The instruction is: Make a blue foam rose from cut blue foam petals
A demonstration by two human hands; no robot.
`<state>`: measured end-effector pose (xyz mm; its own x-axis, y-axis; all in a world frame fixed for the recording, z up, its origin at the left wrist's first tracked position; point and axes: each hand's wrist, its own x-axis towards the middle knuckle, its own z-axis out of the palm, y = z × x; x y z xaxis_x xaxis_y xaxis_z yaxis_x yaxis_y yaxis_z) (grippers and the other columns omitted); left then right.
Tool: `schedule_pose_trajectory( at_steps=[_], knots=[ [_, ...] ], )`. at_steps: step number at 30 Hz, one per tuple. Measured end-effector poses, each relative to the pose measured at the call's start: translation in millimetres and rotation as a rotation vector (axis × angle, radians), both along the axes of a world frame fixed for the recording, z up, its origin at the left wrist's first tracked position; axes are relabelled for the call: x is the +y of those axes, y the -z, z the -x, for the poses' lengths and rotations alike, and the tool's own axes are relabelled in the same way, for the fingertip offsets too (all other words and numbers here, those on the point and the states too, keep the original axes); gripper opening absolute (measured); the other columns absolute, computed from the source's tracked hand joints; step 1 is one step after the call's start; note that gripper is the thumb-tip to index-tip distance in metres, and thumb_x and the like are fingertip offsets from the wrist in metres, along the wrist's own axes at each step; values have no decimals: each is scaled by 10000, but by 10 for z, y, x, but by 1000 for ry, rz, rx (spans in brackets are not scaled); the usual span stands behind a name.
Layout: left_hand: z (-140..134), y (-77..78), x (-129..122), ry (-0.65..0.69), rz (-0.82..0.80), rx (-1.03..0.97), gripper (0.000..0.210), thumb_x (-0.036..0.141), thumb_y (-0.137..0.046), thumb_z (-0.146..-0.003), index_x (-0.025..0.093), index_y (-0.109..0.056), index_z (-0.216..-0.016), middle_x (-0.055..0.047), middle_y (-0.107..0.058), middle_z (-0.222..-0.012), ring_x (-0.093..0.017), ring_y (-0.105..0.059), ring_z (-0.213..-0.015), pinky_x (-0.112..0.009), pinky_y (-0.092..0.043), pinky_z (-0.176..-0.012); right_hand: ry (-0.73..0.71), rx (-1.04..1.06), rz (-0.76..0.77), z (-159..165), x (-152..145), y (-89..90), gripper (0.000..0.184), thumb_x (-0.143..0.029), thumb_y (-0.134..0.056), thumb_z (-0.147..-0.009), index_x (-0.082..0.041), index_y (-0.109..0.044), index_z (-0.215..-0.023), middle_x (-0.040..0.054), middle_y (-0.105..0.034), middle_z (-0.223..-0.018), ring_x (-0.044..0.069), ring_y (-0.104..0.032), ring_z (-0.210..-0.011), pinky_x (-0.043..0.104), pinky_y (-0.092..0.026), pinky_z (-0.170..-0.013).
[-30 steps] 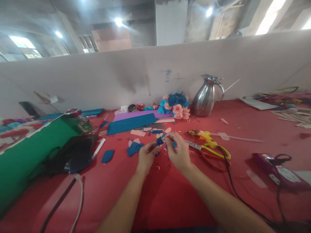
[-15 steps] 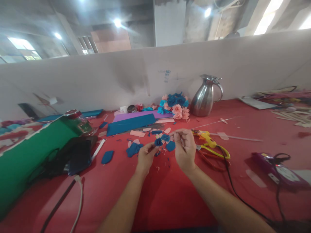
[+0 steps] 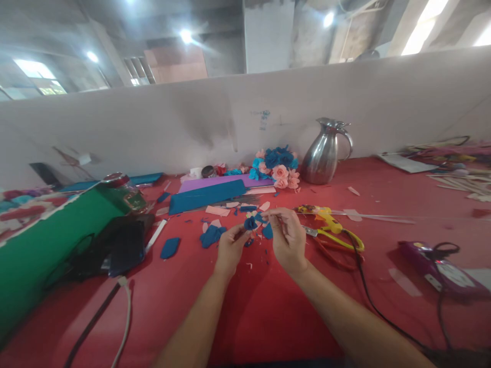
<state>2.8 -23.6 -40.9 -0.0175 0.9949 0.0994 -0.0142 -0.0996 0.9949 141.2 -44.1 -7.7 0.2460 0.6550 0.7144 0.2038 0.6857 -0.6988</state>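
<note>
My left hand (image 3: pixel 229 253) pinches a small dark blue paper flower (image 3: pixel 250 223) at its base, above the middle of the red table. Just right of the flower, my right hand (image 3: pixel 289 243) has thumb and fingertips pressed together on a thin pale strand, whose far part seems to run off to the right; I cannot tell if it is thread or wire. Under and behind the hands lie blue petal pieces (image 3: pixel 212 236) and pink scraps (image 3: pixel 217 210). Right of my right hand are a yellow glue gun (image 3: pixel 332 222) and pliers (image 3: pixel 345 241) with yellow and red handles.
Behind the scraps lies a blue sheet (image 3: pixel 209 197). A bunch of blue and pink paper flowers (image 3: pixel 281 173) stands beside a steel jug (image 3: pixel 323 156). A green box (image 3: pixel 57 245) is at left, a purple power strip (image 3: pixel 441 271) at right; cords cross the table.
My right hand has shifted slightly left and down, nearer the blue flower. The thin strand now lies lower and flatter toward the right. My left hand holds still.
</note>
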Motion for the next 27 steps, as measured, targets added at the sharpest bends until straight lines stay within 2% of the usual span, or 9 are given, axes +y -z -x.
schedule_pose_trajectory(
  at_steps=[10, 19, 27],
  knots=[
    [-10, -11, 0, -28, 7, -3, 232, 310, -708, -643, 141, -736, -799, -21, -657, -642, -133, -548, -589, -238, -436, -595, -34, -14, 24, 22, -6, -15, 113, -213, -466, -926, -210, -574, -893, 35, -636, -825, 146, -622, -775, 294, -515, -718],
    [-1, -8, 6, -20, 0, -8, 224, 306, -706, -643, 141, -728, -793, -16, -649, -637, -131, -540, -592, -235, -425, -593, -199, 106, 82, 35, -16, -29, 79, -234, -492, -922, -202, -561, -901, 31, -636, -825, 138, -612, -742, 300, -512, -714],
    [-21, -24, -7, -28, 27, -37, 255, 340, -728, -612, 149, -737, -781, -11, -647, -625, -132, -532, -581, -250, -432, -598, -55, 321, 75, -42, 95, -68, 45, -256, -503, -906, -213, -504, -891, 9, -615, -779, 131, -606, -706, 277, -514, -667]
  ],
)
